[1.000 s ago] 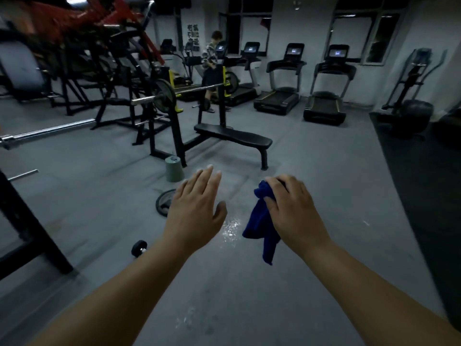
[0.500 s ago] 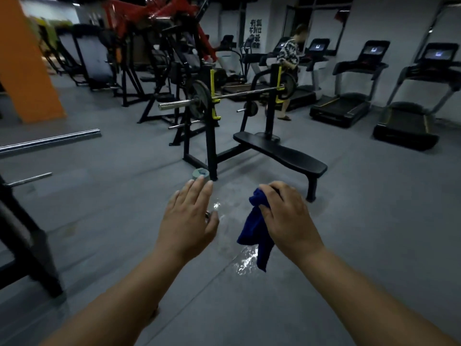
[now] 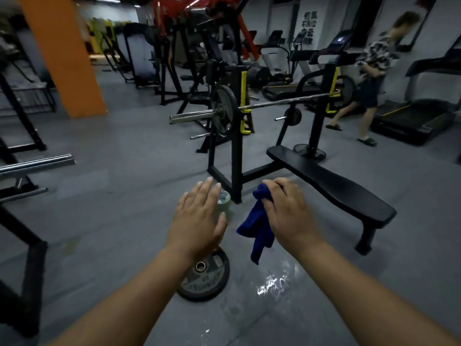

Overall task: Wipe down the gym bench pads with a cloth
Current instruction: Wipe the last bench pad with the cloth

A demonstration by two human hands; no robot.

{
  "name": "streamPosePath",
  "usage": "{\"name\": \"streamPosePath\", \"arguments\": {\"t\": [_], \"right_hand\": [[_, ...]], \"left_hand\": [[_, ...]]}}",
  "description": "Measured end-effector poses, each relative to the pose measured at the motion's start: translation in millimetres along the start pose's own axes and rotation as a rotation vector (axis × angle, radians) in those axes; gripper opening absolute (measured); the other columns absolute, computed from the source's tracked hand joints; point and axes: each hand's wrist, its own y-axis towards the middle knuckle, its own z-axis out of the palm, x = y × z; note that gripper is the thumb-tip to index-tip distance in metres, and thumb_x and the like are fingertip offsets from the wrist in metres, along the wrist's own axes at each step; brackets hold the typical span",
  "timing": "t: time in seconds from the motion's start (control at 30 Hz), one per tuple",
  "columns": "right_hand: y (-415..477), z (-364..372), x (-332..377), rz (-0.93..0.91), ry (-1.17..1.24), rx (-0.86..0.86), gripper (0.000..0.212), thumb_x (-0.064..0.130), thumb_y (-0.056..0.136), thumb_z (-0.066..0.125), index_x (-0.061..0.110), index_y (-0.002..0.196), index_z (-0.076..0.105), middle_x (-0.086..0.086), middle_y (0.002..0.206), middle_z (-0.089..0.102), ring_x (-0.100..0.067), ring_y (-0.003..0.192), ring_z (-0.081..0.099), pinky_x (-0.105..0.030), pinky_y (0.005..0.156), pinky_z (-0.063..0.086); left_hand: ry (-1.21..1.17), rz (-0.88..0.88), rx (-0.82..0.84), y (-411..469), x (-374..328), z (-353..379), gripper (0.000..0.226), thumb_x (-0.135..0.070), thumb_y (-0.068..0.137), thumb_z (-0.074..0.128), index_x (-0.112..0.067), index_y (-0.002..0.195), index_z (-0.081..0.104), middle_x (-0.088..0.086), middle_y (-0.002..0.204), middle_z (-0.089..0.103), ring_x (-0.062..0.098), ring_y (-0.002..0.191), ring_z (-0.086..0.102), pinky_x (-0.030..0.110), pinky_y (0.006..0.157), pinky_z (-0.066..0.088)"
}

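Right hand [image 3: 287, 213] gripping one blue cloth [image 3: 257, 221], one bench pad [image 3: 331, 186]

Both arms outstretched; left hand [image 3: 199, 221] flat, fingers straight; right hand [image 3: 287, 216] with fingers curled round blue cloth [image 3: 257, 226].

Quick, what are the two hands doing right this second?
Left hand: open, fingers straight, holding nothing, out over the floor.
Right hand: closed on the blue cloth, which hangs down from it.
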Motion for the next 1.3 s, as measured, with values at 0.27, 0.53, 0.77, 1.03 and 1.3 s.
{"name": "streamPosePath", "arguments": {"t": [0.27, 0.53, 0.77, 1.03, 1.3], "right_hand": [[202.4, 100.6, -149.8, -0.096, 0.093, 0.184, 0.034, 0.02, 0.098, 0.055, 0.014, 0.131, 0.056, -0.005, 0.127, 0.049, -0.026, 0.115, 0.046, -0.043, 0.099, 0.044], [379.1, 240.8, -236.1, -0.151, 0.115, 0.32, 0.034, 0.021, 0.1, 0.053, 0.013, 0.133, 0.054, -0.003, 0.13, 0.047, -0.022, 0.12, 0.042, -0.038, 0.103, 0.042], [496.9, 372.1, -300.0, -0.143, 0.135, 0.445, 0.034, 0.02, 0.1, 0.051, 0.014, 0.134, 0.053, -0.004, 0.133, 0.045, -0.024, 0.121, 0.042, -0.04, 0.1, 0.043], [584.9, 474.8, -354.5, -0.182, 0.233, 0.599, 0.036, 0.022, 0.101, 0.048, 0.015, 0.136, 0.053, 0.0, 0.135, 0.043, -0.019, 0.124, 0.04, -0.037, 0.106, 0.041], [600.7, 589.7, -415.6, -0.257, 0.304, 0.734, 0.037, 0.019, 0.099, 0.051, 0.014, 0.136, 0.052, -0.001, 0.135, 0.044, -0.018, 0.126, 0.039, -0.033, 0.105, 0.04]], "left_hand": [[0.069, -0.183, 0.064, 198.1, 19.1, 104.2, 0.077, -0.053, 0.089, 0.021, -0.019, 0.157, 0.024, 0.004, 0.166, 0.019, 0.022, 0.152, 0.02, 0.041, 0.121, 0.016], [0.081, -0.312, 0.063, 365.4, 102.8, 215.2, 0.074, -0.05, 0.09, 0.023, -0.018, 0.157, 0.027, 0.004, 0.165, 0.023, 0.022, 0.151, 0.022, 0.042, 0.121, 0.019], [0.089, -0.414, 0.16, 488.6, 182.8, 317.9, 0.069, -0.044, 0.097, 0.033, -0.02, 0.159, 0.017, 0.003, 0.167, 0.013, 0.021, 0.153, 0.014, 0.04, 0.123, 0.011], [0.133, -0.592, 0.192, 568.9, 208.6, 388.9, 0.068, -0.044, 0.094, 0.033, -0.018, 0.157, 0.025, 0.005, 0.165, 0.022, 0.023, 0.151, 0.022, 0.042, 0.121, 0.018], [0.163, -0.778, 0.234, 607.0, 235.3, 499.6, 0.068, -0.045, 0.091, 0.032, -0.016, 0.152, 0.034, 0.006, 0.161, 0.032, 0.025, 0.145, 0.034, 0.046, 0.117, 0.029]]}}
